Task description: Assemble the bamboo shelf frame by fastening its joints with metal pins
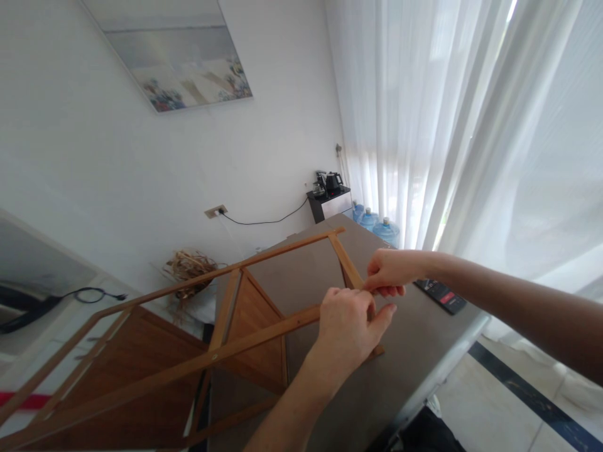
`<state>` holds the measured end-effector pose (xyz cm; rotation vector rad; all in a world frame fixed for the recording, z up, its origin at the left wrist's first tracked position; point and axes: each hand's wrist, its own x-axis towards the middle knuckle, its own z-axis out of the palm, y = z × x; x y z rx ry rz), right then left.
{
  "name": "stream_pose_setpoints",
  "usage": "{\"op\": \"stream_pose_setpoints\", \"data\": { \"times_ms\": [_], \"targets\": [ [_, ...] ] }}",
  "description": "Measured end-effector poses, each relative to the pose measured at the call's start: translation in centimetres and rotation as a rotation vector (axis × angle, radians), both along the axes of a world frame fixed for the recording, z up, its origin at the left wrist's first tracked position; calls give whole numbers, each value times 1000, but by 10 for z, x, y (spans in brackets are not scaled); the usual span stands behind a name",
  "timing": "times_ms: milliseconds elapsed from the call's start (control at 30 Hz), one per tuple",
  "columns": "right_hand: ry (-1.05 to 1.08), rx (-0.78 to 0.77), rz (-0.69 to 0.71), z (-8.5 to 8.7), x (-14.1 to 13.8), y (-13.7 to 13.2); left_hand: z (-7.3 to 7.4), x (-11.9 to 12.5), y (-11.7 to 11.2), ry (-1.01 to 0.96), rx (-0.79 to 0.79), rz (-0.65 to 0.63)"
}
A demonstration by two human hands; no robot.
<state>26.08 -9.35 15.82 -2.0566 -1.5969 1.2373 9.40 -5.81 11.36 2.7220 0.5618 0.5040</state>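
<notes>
Now, left hand [351, 320]: curled over wooden frame [268, 333], lower middle.
Right hand [389, 270]: pinched shut (can't tell what's inside).
Crossbar [347, 260]: likely fiddling; hold steady.

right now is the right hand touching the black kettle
Apart: the head view plainly shows grey tabletop between the right hand and the black kettle.

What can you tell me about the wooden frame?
The frame looks like brown wood: slim rails, crosspieces and flat panels. It slants across the picture, cut off at lower left, its far end over the grey table. The left hand covers part of the near rail; the right hand is at the far crosspiece. Their exact contact is hidden.
</notes>
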Motion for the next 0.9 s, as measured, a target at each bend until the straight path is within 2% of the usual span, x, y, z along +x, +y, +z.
{"op": "stream_pose_setpoints", "data": {
  "times_ms": [133, 233, 333, 400, 467, 567, 733, 900],
  "targets": [
    [113, 4, -65, -6, -1, -6, -5, 7, -7, -7, 25, 0],
    [106, 23, -81, -12, -1, -9, -4, 7, -10, -3, 59, -17],
    [-32, 79, -52, -17, -3, -9, 2, 2, -7, 35, 100, -5],
    [-195, 180, -38, -19, -4, -10, 6, -5, -1, 63, 104, 20],
    [-326, 309, -46, -20, -7, -10, 10, -13, 9, 85, 73, 36],
    [-373, 440, -32, -20, -11, -11, 13, -19, 28, 100, -22, 38],
    [-456, 610, 105, -22, -13, -17, 14, -13, 55, 90, -135, -12],
    [-584, 696, 382, -19, -5, -21, 12, 6, 69, 73, -156, -91]
  ]
}}
